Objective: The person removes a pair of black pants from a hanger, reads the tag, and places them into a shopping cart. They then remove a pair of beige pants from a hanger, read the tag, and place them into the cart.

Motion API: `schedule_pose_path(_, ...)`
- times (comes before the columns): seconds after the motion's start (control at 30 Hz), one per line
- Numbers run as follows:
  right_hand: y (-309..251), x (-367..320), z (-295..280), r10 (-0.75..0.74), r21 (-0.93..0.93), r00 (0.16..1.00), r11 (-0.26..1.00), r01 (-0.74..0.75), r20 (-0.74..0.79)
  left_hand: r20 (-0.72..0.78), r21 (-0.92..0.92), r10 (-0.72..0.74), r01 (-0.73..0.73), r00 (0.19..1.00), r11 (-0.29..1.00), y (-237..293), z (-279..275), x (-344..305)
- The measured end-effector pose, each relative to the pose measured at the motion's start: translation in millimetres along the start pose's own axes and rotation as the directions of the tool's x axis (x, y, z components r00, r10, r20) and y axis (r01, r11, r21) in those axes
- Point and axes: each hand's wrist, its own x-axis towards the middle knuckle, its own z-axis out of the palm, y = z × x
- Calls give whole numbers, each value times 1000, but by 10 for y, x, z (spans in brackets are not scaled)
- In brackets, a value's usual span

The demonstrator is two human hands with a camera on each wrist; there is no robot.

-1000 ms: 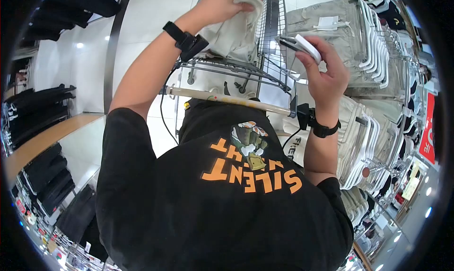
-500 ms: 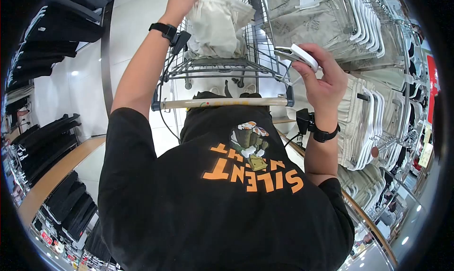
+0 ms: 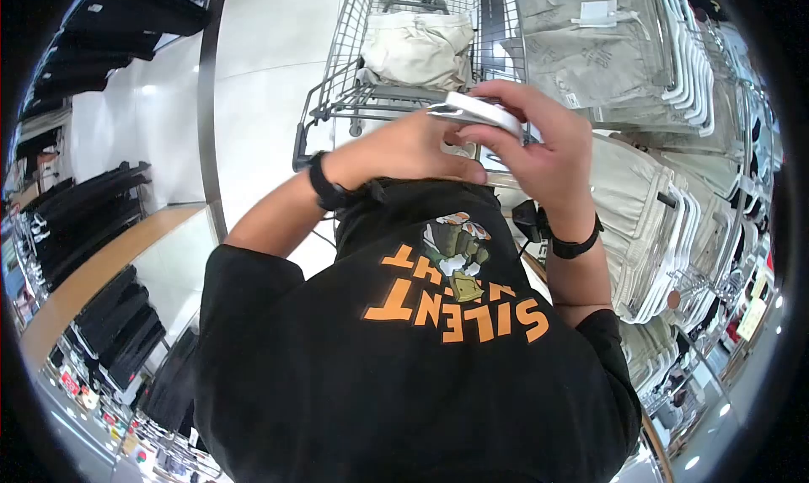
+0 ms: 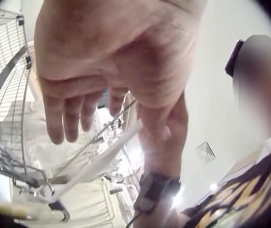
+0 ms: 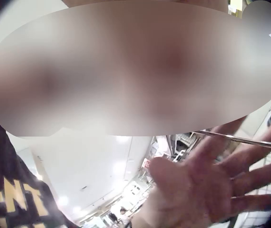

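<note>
My right hand (image 3: 552, 142) grips a white clothes hanger (image 3: 482, 112) between thumb and fingers, in front of my body. Seen from the left wrist, the hanger (image 4: 104, 161) is a long pale bar, blurred. My left hand (image 3: 400, 150) is just beside it, partly overlapped by the hanger in the head view. In the left wrist view the left hand (image 4: 111, 61) shows its palm, with fingers extended and nothing in them. A cream folded garment (image 3: 419, 49) with a gathered waistband lies in the wire shopping cart (image 3: 330, 79) ahead. Blurring hides much of the right wrist view.
On the right, grey trousers (image 3: 590, 58) and cream trousers (image 3: 628, 222) hang on white hangers along a metal rack. Black garments (image 3: 114, 20) hang on the left, near a wooden ledge (image 3: 126, 272). The cart stands close in front of me.
My left hand has let go of the cream garment, now lying in the cart, and has come back beside the hanger. The right hand keeps the hanger and has shifted slightly left.
</note>
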Motion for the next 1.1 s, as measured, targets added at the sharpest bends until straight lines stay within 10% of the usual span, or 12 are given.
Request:
schedule_pose_path(0.1,-198,139,209,-161,-52,981,984,168,109,-270,-17,304,-321,913,947,-550,482,88)
schedule_pose_path(0.37,-365,271,644,-409,46,911,912,407,53,-514,-388,-45,-185,857,903,-757,423,-199)
schedule_pose_path(0.43,-233,185,465,-482,-17,874,875,484,67,-525,-530,-103,-229,845,817,-400,173,-475)
schedule_pose_path(0.47,-157,125,335,-521,-51,849,849,526,83,-628,-581,31,-495,777,646,-440,136,-477)
schedule_pose_path(0.63,55,-154,55,-213,-316,976,924,213,36,-655,-680,5,-592,756,432,-593,108,-914)
schedule_pose_path(0.77,229,-461,70,202,-55,898,979,-197,390,-617,-757,-69,-568,784,322,-571,394,-1075)
schedule_pose_path(0.97,135,-733,154,221,-28,741,964,-264,634,-578,-807,-163,-531,799,259,-591,962,-1372)
schedule_pose_path(1.1,299,-1092,115,247,-51,741,959,-278,625,-458,-821,-410,-199,789,535,-609,1290,-1703)
